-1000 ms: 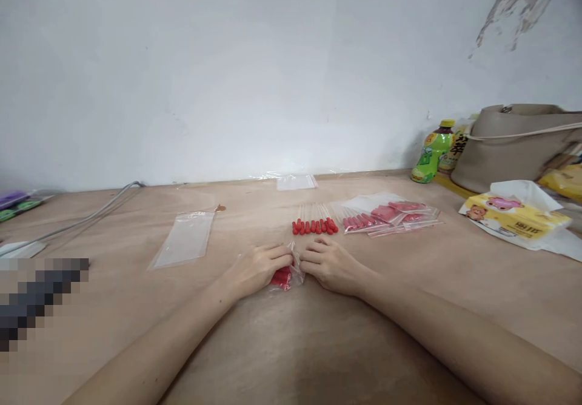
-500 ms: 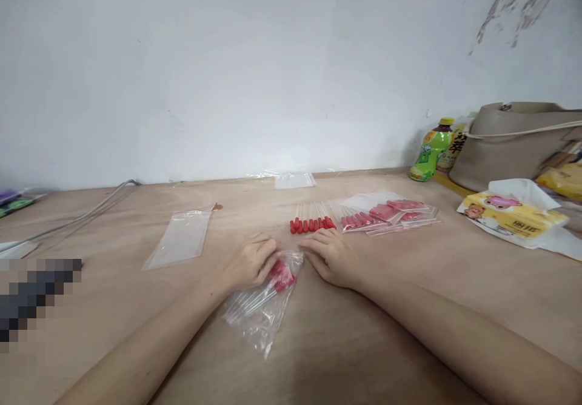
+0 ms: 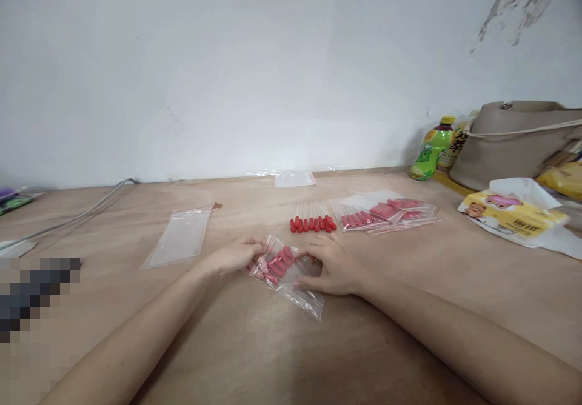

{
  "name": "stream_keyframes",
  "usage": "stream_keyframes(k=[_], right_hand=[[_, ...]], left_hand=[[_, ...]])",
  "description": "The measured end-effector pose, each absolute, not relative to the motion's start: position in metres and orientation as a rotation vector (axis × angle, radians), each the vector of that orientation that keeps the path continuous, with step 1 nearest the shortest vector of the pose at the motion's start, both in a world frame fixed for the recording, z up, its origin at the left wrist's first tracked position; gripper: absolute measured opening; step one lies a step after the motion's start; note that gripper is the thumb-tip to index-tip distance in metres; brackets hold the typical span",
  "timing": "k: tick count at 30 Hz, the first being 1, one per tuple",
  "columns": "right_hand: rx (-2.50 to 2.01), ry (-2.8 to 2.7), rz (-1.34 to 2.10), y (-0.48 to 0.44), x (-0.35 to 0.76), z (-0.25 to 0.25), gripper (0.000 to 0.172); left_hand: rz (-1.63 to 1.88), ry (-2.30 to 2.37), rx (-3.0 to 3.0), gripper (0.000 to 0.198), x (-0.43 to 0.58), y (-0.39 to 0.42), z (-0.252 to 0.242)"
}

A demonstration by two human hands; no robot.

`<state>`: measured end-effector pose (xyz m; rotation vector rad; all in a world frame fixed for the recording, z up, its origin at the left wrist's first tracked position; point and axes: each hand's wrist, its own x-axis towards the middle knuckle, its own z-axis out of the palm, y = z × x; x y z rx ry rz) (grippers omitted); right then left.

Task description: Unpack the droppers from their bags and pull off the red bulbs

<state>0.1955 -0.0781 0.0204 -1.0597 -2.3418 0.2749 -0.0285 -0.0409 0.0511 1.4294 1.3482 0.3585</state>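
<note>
Pinched by fingers of the left hand (image 3: 235,257), the bag (image 3: 287,281) slants lengthwise nearer and rightward, under the parted thumb and fingers of the right hand (image 3: 335,268).

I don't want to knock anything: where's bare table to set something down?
Bare table shows between the forearms, nearer than the held bag; between the cable and the flat clear bag; and between the right forearm and the yellow packet. Crowded: ahead of the right hand, with red-ended pieces and filled bags, and around the green bottle.
</note>
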Motion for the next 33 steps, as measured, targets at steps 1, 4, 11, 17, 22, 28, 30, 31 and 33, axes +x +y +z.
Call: stream_keyframes(k=[1,4,11,17,22,28,30,31,33], right_hand=[[-1.066,-2.361,0.284,-0.077,0.196,0.021,0.042],[-1.1,-2.42,0.303,-0.075,0.196,0.024,0.036],[-1.125,-2.492,0.25,-0.072,0.198,0.028,0.034],[-1.047,-2.538,0.268,-0.065,0.205,0.026,0.042],[-0.986,-2.579,0.293,-0.062,0.208,0.027,0.04],[-0.963,-2.605,0.17,-0.063,0.21,0.024,0.038],[-0.963,-2.593,0.125,-0.064,0.209,0.022,0.035],[-0.97,-2.571,0.104,-0.065,0.209,0.02,0.034],[-0.987,-2.506,0.081,-0.067,0.209,0.016,0.033]], left_hand=[[0.335,1.294,1.455,0.022,-0.032,-0.04,0.054],[0.339,1.095,1.62,0.023,-0.04,-0.038,0.058],[0.497,1.004,1.689,0.045,-0.028,-0.042,0.038],[0.561,1.023,1.878,0.037,-0.018,-0.047,0.029],[0.623,1.078,1.953,0.031,-0.015,-0.051,0.029],[0.622,1.157,2.104,0.023,-0.012,-0.056,0.028],[0.614,1.172,2.152,0.022,-0.012,-0.056,0.027],[0.62,1.18,2.177,0.022,-0.012,-0.056,0.027],[0.641,1.197,2.236,0.023,-0.012,-0.057,0.026]])
